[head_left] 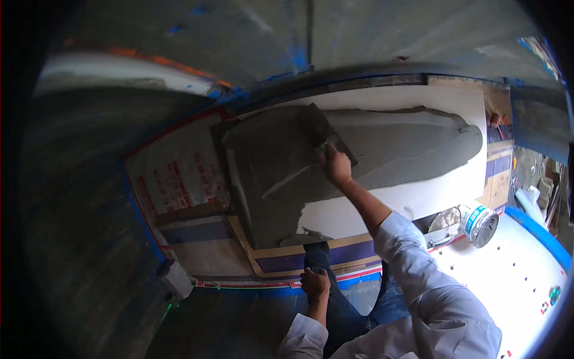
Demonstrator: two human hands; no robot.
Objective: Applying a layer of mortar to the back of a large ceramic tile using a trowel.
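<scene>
My right hand (336, 166) is closed round the handle of a flat dark trowel (315, 121). The blade lies on wet grey mortar (394, 137), spread across a large white ribbed panel (448, 185). Mortar covers the panel's left part and reaches in a band toward its right end; bare white shows along the near right side. Close to my knee, over the dark trousers (342, 308), my left hand (315, 281) is curled into a fist. Something dark shows at its fingers, too unclear to name.
A white bucket (478, 224) lies tilted beside the panel's near right corner. Printed sheeting (176, 176) covers the surface at left, beside wooden strips (242, 245). A pale box-shaped device (175, 281) with a green light stands lower left. Small tools (497, 122) lie beyond the right end.
</scene>
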